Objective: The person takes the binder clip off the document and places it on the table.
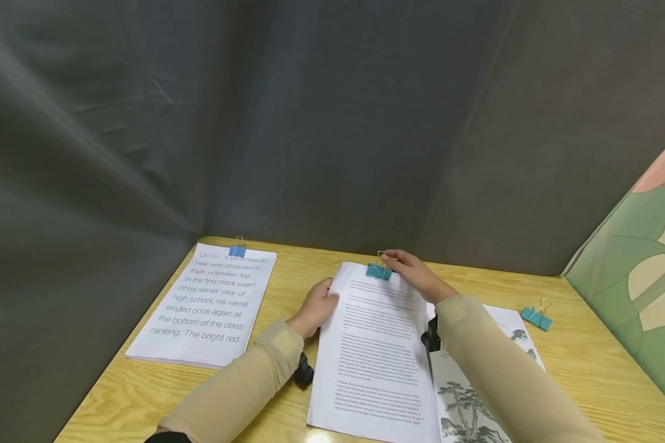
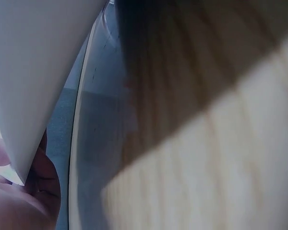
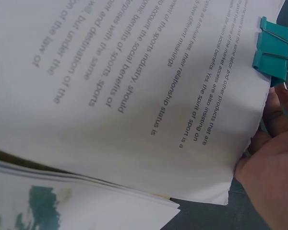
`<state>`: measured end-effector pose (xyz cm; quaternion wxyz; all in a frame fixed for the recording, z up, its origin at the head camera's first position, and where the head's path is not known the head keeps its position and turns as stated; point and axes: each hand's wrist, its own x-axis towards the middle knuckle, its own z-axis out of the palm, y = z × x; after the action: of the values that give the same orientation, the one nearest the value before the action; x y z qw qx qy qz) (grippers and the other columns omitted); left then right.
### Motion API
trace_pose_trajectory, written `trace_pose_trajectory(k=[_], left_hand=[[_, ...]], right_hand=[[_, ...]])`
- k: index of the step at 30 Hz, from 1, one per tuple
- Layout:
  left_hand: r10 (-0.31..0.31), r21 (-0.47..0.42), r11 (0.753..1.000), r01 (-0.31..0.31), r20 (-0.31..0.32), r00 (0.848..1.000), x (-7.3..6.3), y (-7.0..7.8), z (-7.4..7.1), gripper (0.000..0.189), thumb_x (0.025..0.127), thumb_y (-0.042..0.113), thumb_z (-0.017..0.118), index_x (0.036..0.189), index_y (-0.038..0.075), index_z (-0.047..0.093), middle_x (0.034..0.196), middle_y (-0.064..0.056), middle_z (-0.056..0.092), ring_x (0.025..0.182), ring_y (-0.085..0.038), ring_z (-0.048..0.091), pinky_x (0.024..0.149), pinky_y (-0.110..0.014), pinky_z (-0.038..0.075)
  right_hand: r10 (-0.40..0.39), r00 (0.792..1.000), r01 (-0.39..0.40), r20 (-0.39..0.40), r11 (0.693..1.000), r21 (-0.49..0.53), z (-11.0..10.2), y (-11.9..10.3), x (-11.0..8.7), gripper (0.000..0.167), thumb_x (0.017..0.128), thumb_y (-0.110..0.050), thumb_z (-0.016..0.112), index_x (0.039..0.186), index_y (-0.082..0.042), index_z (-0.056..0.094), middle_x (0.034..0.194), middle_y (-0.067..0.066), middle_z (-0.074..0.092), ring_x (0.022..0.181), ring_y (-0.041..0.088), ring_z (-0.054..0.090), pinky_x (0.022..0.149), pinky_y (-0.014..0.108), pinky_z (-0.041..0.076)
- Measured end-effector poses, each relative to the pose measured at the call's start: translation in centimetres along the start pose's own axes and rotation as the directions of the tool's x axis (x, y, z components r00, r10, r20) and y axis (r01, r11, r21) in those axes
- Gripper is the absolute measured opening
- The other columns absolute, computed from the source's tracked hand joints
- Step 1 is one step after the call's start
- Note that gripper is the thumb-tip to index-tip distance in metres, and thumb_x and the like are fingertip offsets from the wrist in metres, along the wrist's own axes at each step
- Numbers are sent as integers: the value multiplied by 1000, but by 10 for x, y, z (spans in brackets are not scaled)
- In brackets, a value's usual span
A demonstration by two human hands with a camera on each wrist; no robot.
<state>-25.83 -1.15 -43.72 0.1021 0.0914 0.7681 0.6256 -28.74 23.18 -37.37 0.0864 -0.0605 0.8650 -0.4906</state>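
Printed sheets (image 1: 377,344) are held over the middle of the wooden table (image 1: 289,280), their left edge pinched by the left hand (image 1: 317,307); the right hand (image 1: 417,275) seems to pinch the wire handle of the teal clip (image 1: 378,272) at their top, its fingertips partly hidden. Their lower right corner is cut off in the head view, and they overlap the pine-tree page (image 1: 465,406), partly covered by the right sleeve (image 1: 499,360). Open wood separates them from the left stack (image 1: 199,307).
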Motion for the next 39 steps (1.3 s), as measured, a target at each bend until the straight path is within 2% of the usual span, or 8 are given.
trace_pose_trajectory(k=[4, 8, 13, 24, 28, 32, 35, 39], left_hand=[[-19, -4, 1000, 19, 2, 1000, 0, -4, 0, 39, 108, 5, 42, 146, -1, 51, 109, -12, 66, 90, -21, 62, 88, -41, 49], [-22, -7, 1000, 22, 1, 1000, 1, -7, -1, 37, 108, 6, 42, 144, -1, 52, 102, -12, 66, 85, -21, 62, 80, -37, 50], [-17, -6, 1000, 17, -3, 1000, 1, -3, -2, 38, 108, 7, 42, 144, -1, 52, 99, -11, 66, 82, -20, 62, 76, -35, 51], [-40, -8, 999, 40, -12, 999, 0, -2, -2, 38, 108, 7, 41, 144, -2, 51, 101, -11, 65, 85, -20, 62, 79, -35, 50], [-44, -13, 999, 44, -7, 999, 2, -2, -1, 38, 109, 7, 41, 144, -1, 51, 104, -12, 66, 87, -21, 62, 81, -36, 50], [-54, 4, 999, 54, -14, 998, 3, -2, 0, 40, 108, 7, 41, 146, 0, 50, 111, -13, 65, 90, -21, 62, 87, -40, 50], [-71, 18, 997, 72, -31, 997, 2, -1, -1, 40, 108, 7, 42, 147, 0, 50, 115, -14, 65, 93, -22, 62, 91, -42, 49], [-86, 16, 996, 86, -39, 996, 1, -1, -1, 41, 107, 6, 42, 146, -2, 50, 115, -15, 64, 94, -24, 61, 92, -43, 48]], right_hand=[[-11, 1000, 11, 8, 1000, -21, 0, 2, -1, 60, 108, -39, 54, 150, 3, 45, 152, 25, 45, 134, 41, 43, 115, 58, 29], [-50, 999, 50, 15, 997, -61, -1, 2, 0, 55, 107, -36, 57, 147, 2, 49, 143, 22, 53, 128, 38, 48, 108, 54, 38], [-121, 993, 120, -5, 990, -70, 0, 1, 3, 48, 108, -31, 59, 139, 5, 54, 135, 21, 58, 128, 37, 50, 109, 54, 37], [-171, 983, 165, -71, 983, -84, 5, 4, 2, 44, 109, -31, 57, 135, 4, 56, 128, 20, 59, 121, 34, 52, 104, 50, 39], [-200, 972, 194, -125, 979, -62, 4, 6, 1, 41, 109, -27, 56, 134, 5, 55, 129, 23, 59, 123, 35, 52, 106, 50, 38], [-210, 954, 210, -215, 977, -25, 3, 7, 2, 40, 109, -25, 55, 134, 6, 52, 126, 22, 58, 117, 32, 53, 101, 44, 43], [-199, 940, 210, -278, 978, 7, 3, 9, 4, 42, 110, -25, 54, 136, 6, 50, 126, 22, 57, 114, 30, 53, 96, 38, 43], [-173, 922, 196, -346, 980, 30, 3, 13, 4, 45, 110, -26, 54, 138, 7, 47, 131, 24, 56, 118, 31, 52, 99, 38, 42]])
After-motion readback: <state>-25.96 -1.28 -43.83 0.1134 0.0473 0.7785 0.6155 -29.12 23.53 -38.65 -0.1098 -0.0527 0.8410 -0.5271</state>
